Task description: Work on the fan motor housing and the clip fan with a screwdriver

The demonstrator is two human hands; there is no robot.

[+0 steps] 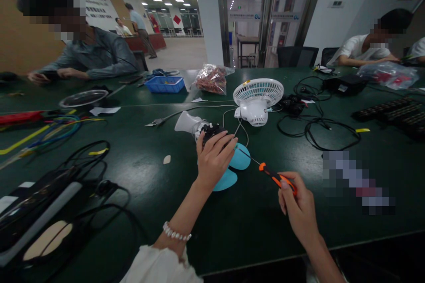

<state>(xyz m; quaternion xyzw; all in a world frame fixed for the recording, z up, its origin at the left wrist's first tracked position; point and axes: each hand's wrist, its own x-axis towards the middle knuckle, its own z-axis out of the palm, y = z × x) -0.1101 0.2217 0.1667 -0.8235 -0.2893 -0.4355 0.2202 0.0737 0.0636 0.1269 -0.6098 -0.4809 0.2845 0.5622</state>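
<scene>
My left hand (214,159) lies over the black motor part (212,131) of a small fan, its fingers curved around it. The fan's white base (186,123) points left, and light blue blades (241,157) show beside and below my fingers. In my right hand (297,203) is an orange and black screwdriver (277,178). Its thin shaft points left, with the tip at the fan's hub near my left fingertips. Behind stands a second white fan head (257,101) with a round grille. A grey cord with a plug (158,121) runs behind the first fan.
On the green table (149,212), black cables and a power strip (33,203) lie left, coiled cables (327,135) right. A blue basket (165,84) and a plastic bag (211,79) stand at the back. People sit across at both sides.
</scene>
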